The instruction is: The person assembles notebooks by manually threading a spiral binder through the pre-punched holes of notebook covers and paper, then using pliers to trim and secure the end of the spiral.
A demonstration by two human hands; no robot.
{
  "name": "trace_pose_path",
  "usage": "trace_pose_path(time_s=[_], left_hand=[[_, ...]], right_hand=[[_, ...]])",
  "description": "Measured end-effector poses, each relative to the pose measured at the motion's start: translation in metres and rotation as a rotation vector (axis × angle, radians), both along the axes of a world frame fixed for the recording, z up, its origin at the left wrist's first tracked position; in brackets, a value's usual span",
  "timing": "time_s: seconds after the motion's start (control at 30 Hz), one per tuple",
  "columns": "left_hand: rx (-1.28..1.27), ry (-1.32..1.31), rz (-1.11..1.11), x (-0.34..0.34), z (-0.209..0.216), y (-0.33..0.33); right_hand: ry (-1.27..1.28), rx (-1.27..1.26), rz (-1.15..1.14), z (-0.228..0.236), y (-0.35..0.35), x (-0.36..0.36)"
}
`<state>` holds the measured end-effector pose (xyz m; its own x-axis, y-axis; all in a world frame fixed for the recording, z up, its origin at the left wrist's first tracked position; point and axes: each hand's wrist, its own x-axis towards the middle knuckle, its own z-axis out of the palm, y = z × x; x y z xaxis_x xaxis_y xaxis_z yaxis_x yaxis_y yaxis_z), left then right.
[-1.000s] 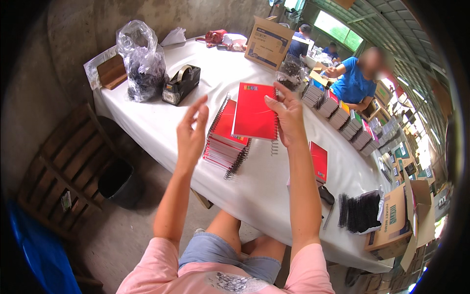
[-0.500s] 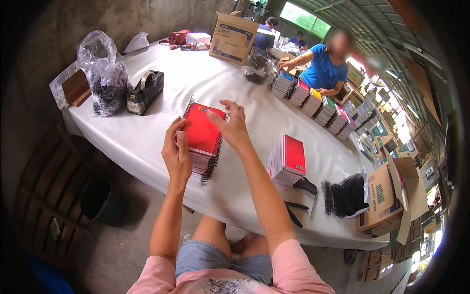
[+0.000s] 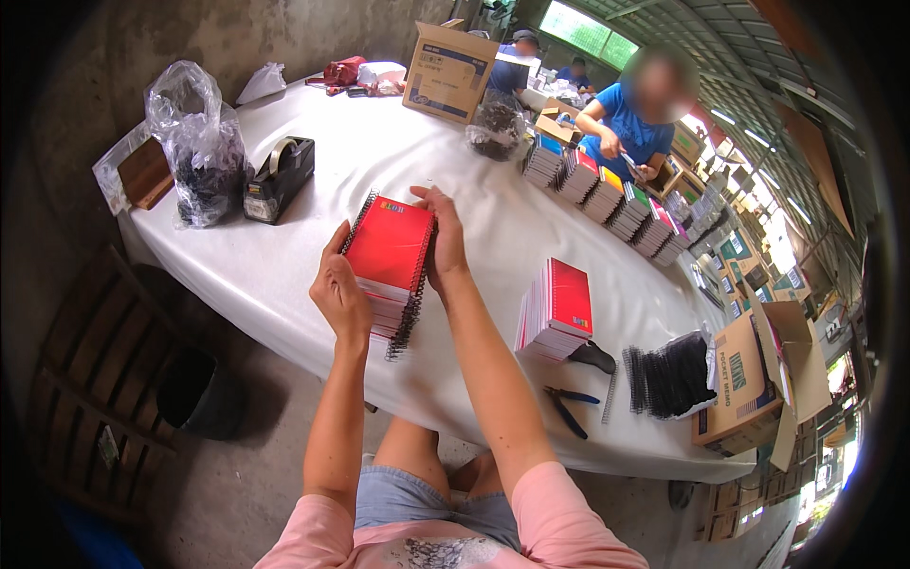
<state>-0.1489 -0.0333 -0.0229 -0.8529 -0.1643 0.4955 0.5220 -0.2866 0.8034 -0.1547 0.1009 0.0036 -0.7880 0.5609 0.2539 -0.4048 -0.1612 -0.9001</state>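
In front of me on the table stands a stack of red spiral notebooks (image 3: 389,242), with black coils along both long sides. My left hand (image 3: 341,292) presses against its left side, thumb bent. My right hand (image 3: 444,235) lies along the right side, fingers curled at the far right corner, so the stack is held between both hands. To the right is a second stack of red-covered notebooks (image 3: 567,302), no coils showing on it. Beside it lie dark-handled pliers (image 3: 569,408), a loose black coil (image 3: 609,391) and a bundle of black coils (image 3: 668,379).
A tape dispenser (image 3: 281,180) and a clear plastic bag (image 3: 204,161) of dark coils stand at the left. An open carton (image 3: 744,379) sits at the right edge. Across the table, a person in blue (image 3: 626,133) stands behind several coloured notebook stacks (image 3: 607,199).
My right hand has come down from above the top cover to the stack's right side. My left hand has shifted slightly. The person in blue has drawn their hands together, holding something small.
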Motion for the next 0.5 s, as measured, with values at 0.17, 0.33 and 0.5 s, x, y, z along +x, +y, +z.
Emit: trace_pose_path(time_s=[0.17,0.33,0.5], left_hand=[[-0.058,-0.039,-0.008,0.006,0.003,-0.003],[0.006,-0.023,0.031,0.002,-0.001,0.003],[0.025,-0.018,0.05,0.003,-0.001,0.003]], right_hand=[[-0.044,-0.158,0.108,-0.008,0.001,0.003],[-0.062,-0.108,0.062,-0.008,-0.001,0.003],[-0.067,-0.13,0.062,-0.006,-0.003,0.003]])
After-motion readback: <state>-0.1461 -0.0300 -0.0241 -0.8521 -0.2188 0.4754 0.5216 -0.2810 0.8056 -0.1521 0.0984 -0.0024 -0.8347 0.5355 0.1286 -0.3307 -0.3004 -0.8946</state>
